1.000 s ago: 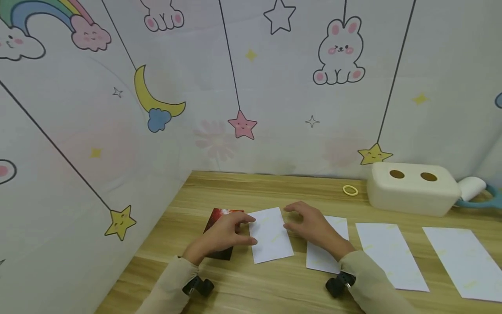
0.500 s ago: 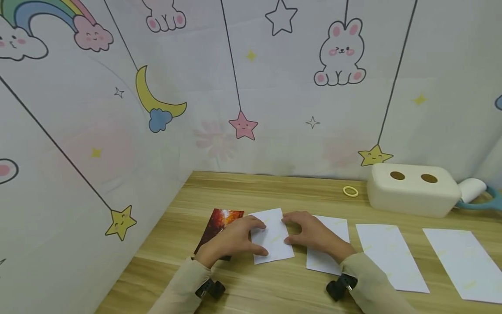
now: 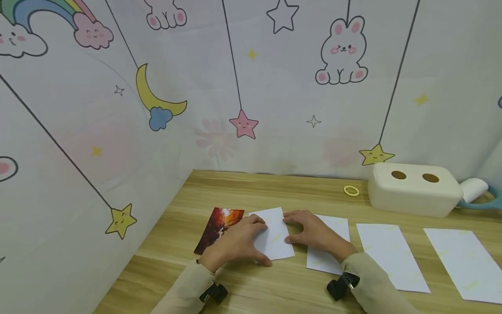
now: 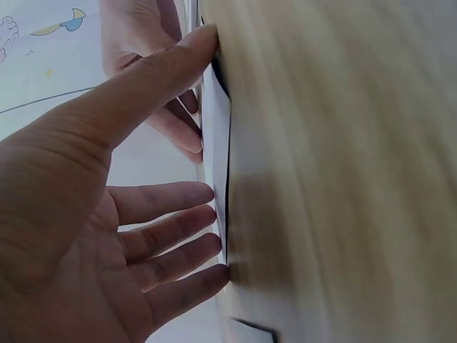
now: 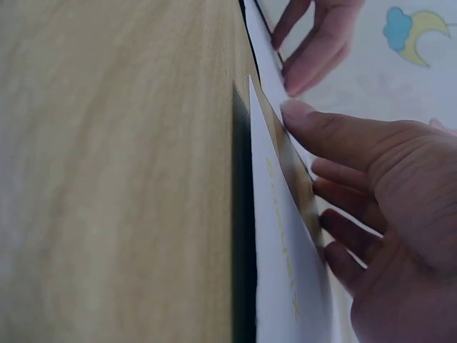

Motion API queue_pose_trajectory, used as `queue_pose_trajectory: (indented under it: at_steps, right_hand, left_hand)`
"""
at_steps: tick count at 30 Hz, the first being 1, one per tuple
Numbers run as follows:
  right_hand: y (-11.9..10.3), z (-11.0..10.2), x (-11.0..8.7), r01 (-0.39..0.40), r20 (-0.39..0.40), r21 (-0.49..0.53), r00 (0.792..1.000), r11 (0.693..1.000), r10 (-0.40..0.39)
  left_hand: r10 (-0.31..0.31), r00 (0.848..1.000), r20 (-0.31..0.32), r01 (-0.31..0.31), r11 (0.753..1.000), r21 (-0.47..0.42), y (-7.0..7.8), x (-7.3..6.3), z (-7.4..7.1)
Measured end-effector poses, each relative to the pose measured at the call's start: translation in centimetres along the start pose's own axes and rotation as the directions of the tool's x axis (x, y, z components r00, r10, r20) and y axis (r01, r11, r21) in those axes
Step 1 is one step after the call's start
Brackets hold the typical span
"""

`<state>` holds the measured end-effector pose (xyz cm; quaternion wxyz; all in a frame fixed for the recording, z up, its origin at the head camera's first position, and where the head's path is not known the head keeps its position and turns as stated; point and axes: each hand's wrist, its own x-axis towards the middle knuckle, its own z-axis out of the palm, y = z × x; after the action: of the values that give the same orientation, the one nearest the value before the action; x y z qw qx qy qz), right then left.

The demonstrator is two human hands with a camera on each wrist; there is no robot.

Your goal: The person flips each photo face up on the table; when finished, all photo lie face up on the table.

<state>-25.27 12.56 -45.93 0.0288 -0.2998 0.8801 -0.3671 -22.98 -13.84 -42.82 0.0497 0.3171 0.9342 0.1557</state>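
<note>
A white sheet of photo paper [image 3: 276,237] with faint yellow print lies slightly turned on the table, its back side apparently up. My left hand [image 3: 239,240] spreads over the sheet's left part. In the left wrist view its fingertips [image 4: 214,246] reach down to the sheet at table level, and the thumb is at the near edge. My right hand [image 3: 313,229] rests at the sheet's right edge with its fingers and thumb slightly bent. A glossy print [image 3: 217,224] in dark red and orange lies under and beyond the left hand, partly hidden.
Further white sheets [image 3: 392,255] lie in a row to the right, the nearest [image 3: 323,259] partly under the right forearm. At the back stand a yellow ring [image 3: 351,191], a cream box [image 3: 415,192] with two holes, a white roll [image 3: 472,189] and a blue-handled tool [image 3: 480,204].
My left hand has moved right and slightly down over the white sheet, uncovering more of the glossy print. My right hand has come down to the sheet's right edge.
</note>
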Motion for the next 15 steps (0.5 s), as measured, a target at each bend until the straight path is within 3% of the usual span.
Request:
queue_pose_trajectory:
  at_steps: [9,15]
  right_hand:
    - [0.07,-0.22,-0.11,0.008,0.013,0.014,1.000,1.000,-0.008]
    - [0.41,-0.71,-0.41,0.031,0.034,0.054,0.999,0.998,-0.033]
  left_hand:
    - [-0.009,1.000,-0.010,0.009,0.999,0.039,0.06,0.12,0.14]
    - [-0.004,1.000,0.020,0.004,1.000,0.015,-0.35,0.07,-0.32]
